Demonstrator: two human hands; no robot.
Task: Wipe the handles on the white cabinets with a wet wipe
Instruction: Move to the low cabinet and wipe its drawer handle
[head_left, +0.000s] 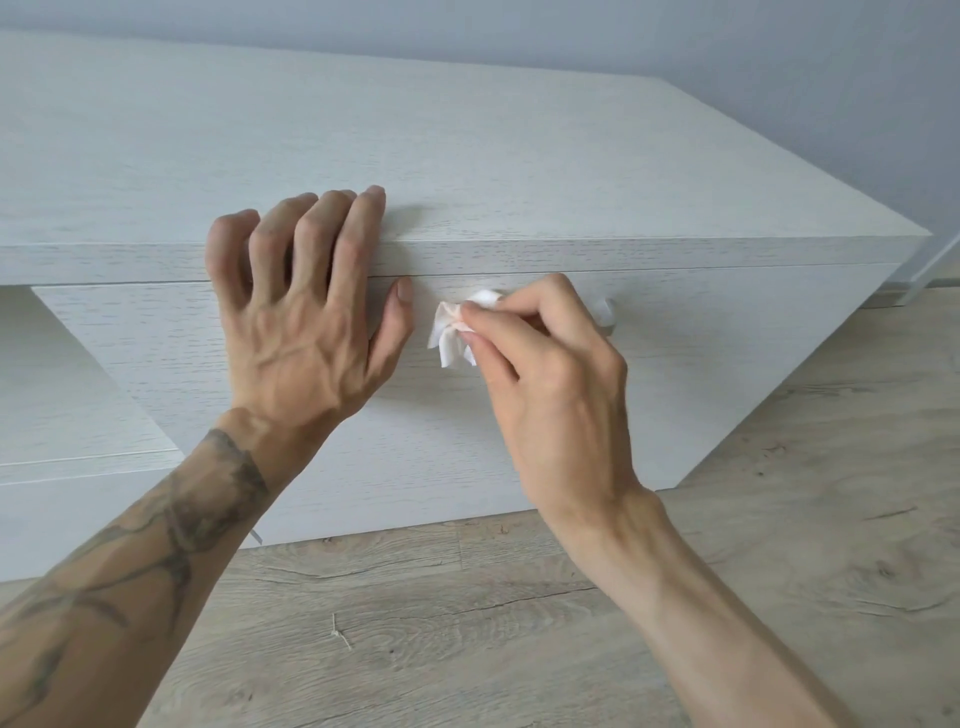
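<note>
A low white cabinet (467, 156) with a wood-grain finish fills the view. My right hand (550, 374) pinches a crumpled white wet wipe (454, 332) against the left end of the drawer's pale handle (605, 314); most of the handle is hidden behind my fingers. My left hand (301, 312) rests spread on the cabinet's top front edge, fingers over the top, thumb on the drawer front just left of the wipe.
An open shelf recess (62, 374) lies at the left of the cabinet. Wood-look floor (779, 519) runs below and to the right. A grey wall (779, 52) stands behind, with a skirting corner at far right.
</note>
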